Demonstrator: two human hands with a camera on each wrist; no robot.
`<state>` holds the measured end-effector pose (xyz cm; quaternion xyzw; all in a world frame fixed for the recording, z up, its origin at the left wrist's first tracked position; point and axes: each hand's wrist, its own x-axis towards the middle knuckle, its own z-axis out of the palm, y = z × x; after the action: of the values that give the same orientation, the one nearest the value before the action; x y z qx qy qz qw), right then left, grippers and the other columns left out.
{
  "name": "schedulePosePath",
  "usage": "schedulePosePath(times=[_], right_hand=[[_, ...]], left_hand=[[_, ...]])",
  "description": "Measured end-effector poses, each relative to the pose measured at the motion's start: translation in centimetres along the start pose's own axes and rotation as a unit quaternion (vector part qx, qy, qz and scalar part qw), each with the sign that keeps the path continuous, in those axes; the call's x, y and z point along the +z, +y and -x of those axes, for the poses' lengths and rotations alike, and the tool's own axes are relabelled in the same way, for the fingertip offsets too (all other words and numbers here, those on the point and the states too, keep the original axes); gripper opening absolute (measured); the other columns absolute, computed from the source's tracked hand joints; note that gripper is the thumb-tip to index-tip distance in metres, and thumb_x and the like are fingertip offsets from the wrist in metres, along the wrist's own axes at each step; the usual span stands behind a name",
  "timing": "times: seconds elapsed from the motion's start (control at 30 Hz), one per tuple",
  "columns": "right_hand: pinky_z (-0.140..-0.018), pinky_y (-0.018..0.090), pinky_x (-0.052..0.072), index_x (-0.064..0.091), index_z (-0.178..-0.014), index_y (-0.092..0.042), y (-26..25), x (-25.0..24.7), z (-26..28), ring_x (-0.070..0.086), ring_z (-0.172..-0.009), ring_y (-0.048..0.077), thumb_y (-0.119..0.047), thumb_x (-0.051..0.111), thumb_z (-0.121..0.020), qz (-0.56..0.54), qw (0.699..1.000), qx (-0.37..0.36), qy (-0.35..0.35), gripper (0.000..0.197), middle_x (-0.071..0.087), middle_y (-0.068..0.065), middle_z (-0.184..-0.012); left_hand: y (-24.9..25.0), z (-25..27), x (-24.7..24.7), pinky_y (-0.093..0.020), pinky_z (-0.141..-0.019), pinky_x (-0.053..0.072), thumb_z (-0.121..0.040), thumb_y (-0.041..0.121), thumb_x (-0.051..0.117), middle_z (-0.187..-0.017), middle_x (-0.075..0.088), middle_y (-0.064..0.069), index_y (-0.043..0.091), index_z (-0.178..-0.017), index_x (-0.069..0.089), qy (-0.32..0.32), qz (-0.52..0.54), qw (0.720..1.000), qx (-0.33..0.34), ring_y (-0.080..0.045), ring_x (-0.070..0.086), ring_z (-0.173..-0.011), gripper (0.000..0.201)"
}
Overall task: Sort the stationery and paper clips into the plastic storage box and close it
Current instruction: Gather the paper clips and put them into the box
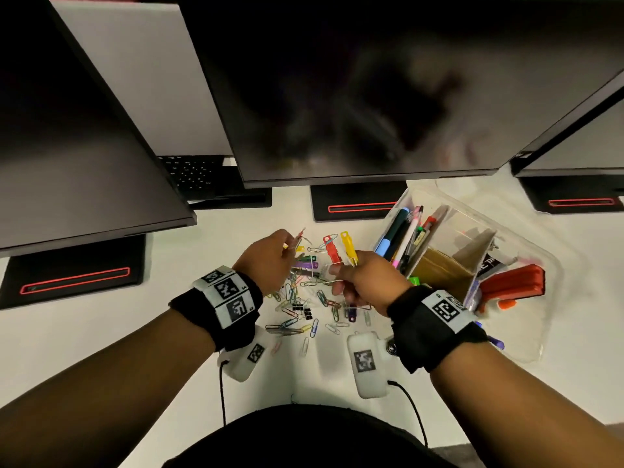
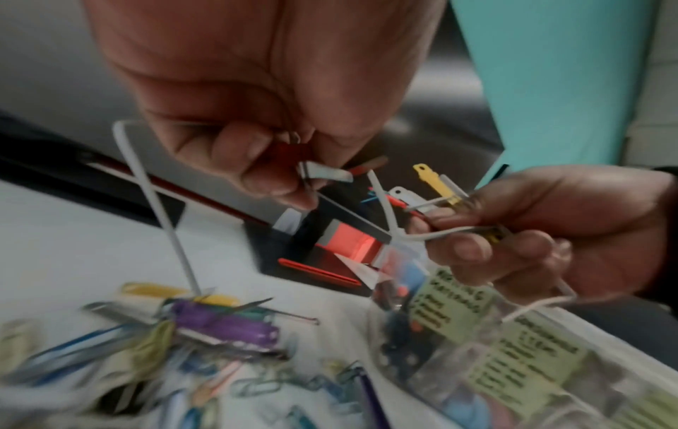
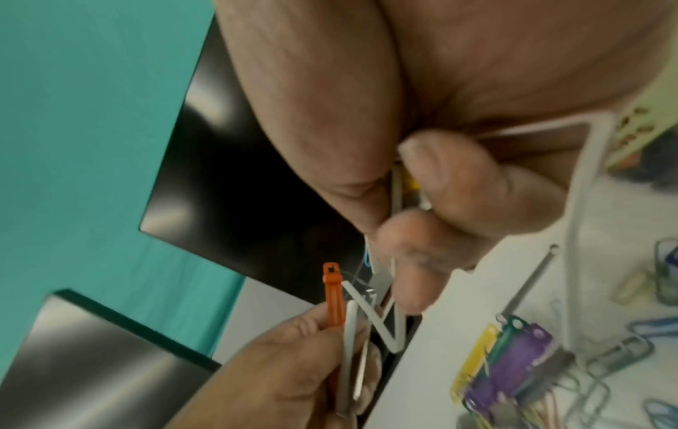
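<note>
Two hands are being held over scattered paper clips point(image 1: 304, 312) on the desk point(image 1: 101, 332), the left hand point(image 1: 266, 261) pinching a red clip point(image 1: 300, 235), the right hand point(image 1: 368, 278) gripping a yellow clip point(image 1: 348, 246), while the open plastic storage box point(image 1: 526, 332) is lying just right of them.

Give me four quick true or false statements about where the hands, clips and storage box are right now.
1. The right hand holds a yellow clip. True.
2. The plastic storage box is closed. False: it is open, with pens standing inside.
3. Loose paper clips lie on the desk between the hands. True.
4. The left hand rests flat and empty on the desk. False: it is raised, pinching an orange-red clip.
</note>
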<state>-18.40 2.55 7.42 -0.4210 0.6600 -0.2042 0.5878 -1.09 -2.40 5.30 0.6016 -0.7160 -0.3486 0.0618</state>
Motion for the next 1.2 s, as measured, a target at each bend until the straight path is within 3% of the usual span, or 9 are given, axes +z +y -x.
schedulePosePath(times=[0.13, 0.27, 0.33, 0.4, 0.6, 0.67, 0.87, 1.03, 1.2], right_hand=[[-0.042, 0.017, 0.037, 0.060, -0.084, -0.002, 0.3, -1.6, 1.3, 0.053, -0.040, 0.010, -0.017, 0.051, -0.094, 0.194, 0.980, 0.025, -0.022, 0.021, 0.056, 0.000, -0.051], [-0.065, 0.024, 0.034, 0.063, -0.115, 0.003, 1.0, -0.4, 2.6, 0.058, -0.097, 0.032, -0.009, 0.047, -0.095, 0.474, 0.873, 0.037, -0.112, 0.029, 0.067, 0.016, -0.106], [-0.070, 0.027, 0.038, 0.061, -0.119, 0.003, 1.5, -0.3, 2.6, 0.059, -0.099, 0.029, -0.010, 0.044, -0.096, 0.433, 0.893, 0.059, -0.104, 0.031, 0.064, 0.015, -0.110], [-0.062, 0.026, 0.042, 0.059, -0.117, 0.006, 1.8, -0.9, 2.3, 0.055, -0.071, 0.019, -0.013, 0.044, -0.095, 0.320, 0.942, 0.065, -0.075, 0.033, 0.059, 0.007, -0.081], [-0.033, 0.016, 0.029, 0.053, -0.066, -0.008, -0.2, -6.8, 5.4, 0.036, -0.035, 0.010, -0.011, 0.048, -0.091, 0.168, 0.985, 0.039, 0.000, 0.025, 0.048, 0.002, -0.052], [-0.032, 0.013, 0.023, 0.050, -0.057, -0.008, -0.7, -9.6, 6.1, 0.030, -0.029, 0.008, -0.006, 0.049, -0.090, 0.110, 0.993, 0.029, 0.037, 0.033, 0.045, 0.002, -0.046], [-0.033, 0.018, 0.026, 0.051, -0.056, -0.005, -0.4, -17.0, 5.8, 0.034, -0.036, 0.014, -0.007, 0.053, -0.090, 0.112, 0.980, 0.071, 0.150, 0.034, 0.048, 0.008, -0.049], [-0.031, 0.016, 0.037, 0.049, -0.064, -0.009, 0.6, -19.4, 4.4, 0.046, -0.046, 0.012, -0.006, 0.049, -0.094, 0.119, 0.970, 0.124, 0.172, 0.031, 0.049, 0.004, -0.061], [-0.054, 0.027, 0.042, 0.056, -0.070, -0.002, 0.1, -19.3, 3.2, 0.048, -0.050, 0.019, -0.007, 0.048, -0.093, 0.159, 0.962, 0.140, 0.172, 0.025, 0.055, 0.009, -0.062]], left_hand=[[3.6, 0.3, 1.0, -0.030, -0.074, 0.041, -0.097, 0.018, 0.039, -0.108, 0.064, -0.016, 0.009, -0.118, 0.049, -0.013, -0.020, 1.000, 0.000, -0.032, 0.059, -0.094, 0.025], [4.4, -0.1, 2.2, -0.031, -0.076, 0.042, -0.097, 0.022, 0.041, -0.111, 0.063, -0.015, 0.007, -0.110, 0.053, -0.034, -0.039, 0.998, -0.046, -0.030, 0.058, -0.097, 0.023], [4.2, 0.0, 2.8, -0.034, -0.081, 0.046, -0.095, 0.026, 0.046, -0.110, 0.065, -0.013, 0.008, -0.109, 0.055, -0.052, -0.044, 0.996, -0.062, -0.030, 0.060, -0.100, 0.025], [4.2, 0.2, 3.1, -0.034, -0.081, 0.047, -0.095, 0.026, 0.046, -0.107, 0.066, -0.013, 0.008, -0.109, 0.056, -0.056, -0.039, 0.995, -0.067, -0.031, 0.061, -0.098, 0.025], [9.0, 0.9, 1.7, -0.037, -0.075, 0.052, -0.096, 0.017, 0.042, -0.094, 0.063, -0.015, 0.008, -0.103, 0.056, -0.043, 0.090, 0.994, -0.040, -0.031, 0.064, -0.082, 0.018], [11.9, 0.9, 1.3, -0.033, -0.060, 0.052, -0.096, 0.014, 0.041, -0.080, 0.059, -0.010, 0.013, -0.099, 0.052, -0.052, 0.164, 0.985, -0.029, -0.022, 0.060, -0.065, 0.012], [19.1, -1.3, 4.3, -0.030, -0.057, 0.051, -0.095, 0.012, 0.041, -0.068, 0.058, -0.006, 0.008, -0.100, 0.055, -0.113, 0.184, 0.976, -0.010, -0.022, 0.061, -0.060, 0.016], [23.6, -3.8, 7.0, -0.016, -0.039, 0.047, -0.097, 0.007, 0.038, -0.063, 0.056, -0.009, -0.004, -0.103, 0.059, -0.158, 0.189, 0.967, -0.070, -0.014, 0.058, -0.047, 0.025], [25.5, -5.1, 8.4, -0.015, -0.032, 0.045, -0.097, 0.001, 0.037, -0.073, 0.056, -0.012, -0.004, -0.117, 0.055, -0.160, 0.205, 0.958, -0.124, -0.016, 0.054, -0.045, 0.027]])
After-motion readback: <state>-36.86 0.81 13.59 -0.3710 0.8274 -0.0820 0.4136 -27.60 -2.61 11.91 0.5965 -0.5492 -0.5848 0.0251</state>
